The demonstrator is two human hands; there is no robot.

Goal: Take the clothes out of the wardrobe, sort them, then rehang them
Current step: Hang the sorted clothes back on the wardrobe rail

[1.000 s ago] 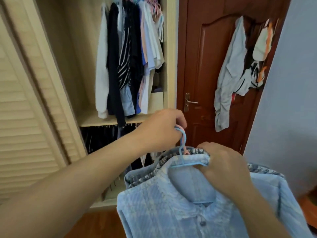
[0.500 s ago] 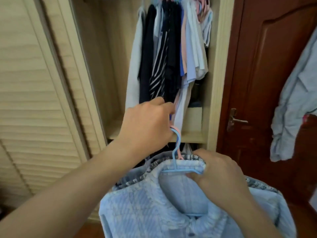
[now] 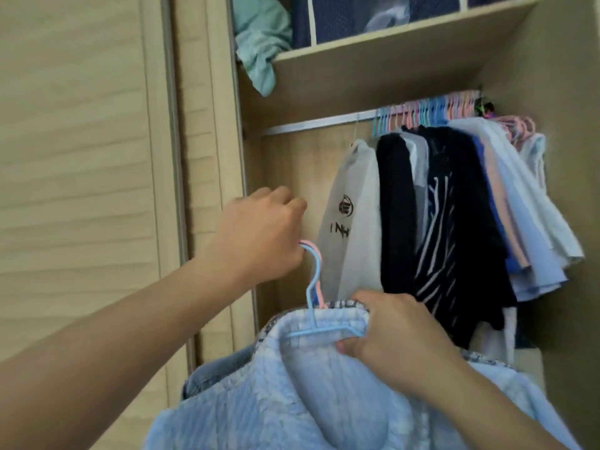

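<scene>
My left hand (image 3: 259, 235) grips the hooks of a blue hanger (image 3: 313, 306) and a pink hanger behind it. On them hang a light blue plaid shirt (image 3: 259, 394) and other garments underneath, low in the middle. My right hand (image 3: 396, 336) pinches the shirt's collar at the blue hanger's shoulder. Above and to the right runs the wardrobe rail (image 3: 324, 123), bare at its left end. Hung clothes (image 3: 454, 216) crowd the rail's right part: a white top with a black logo, dark and striped pieces, pale shirts.
A louvred sliding door (image 3: 81, 190) covers the left side. The shelf (image 3: 373, 50) above the rail carries a crumpled mint-green cloth (image 3: 259, 43) and navy storage boxes (image 3: 357, 14). The wardrobe's side wall (image 3: 558, 92) closes the right.
The view has swung up and left, bringing the rail and top shelf into sight and losing the red door. Both hands have lifted the hangers with the shirt higher, closer to the hung clothes.
</scene>
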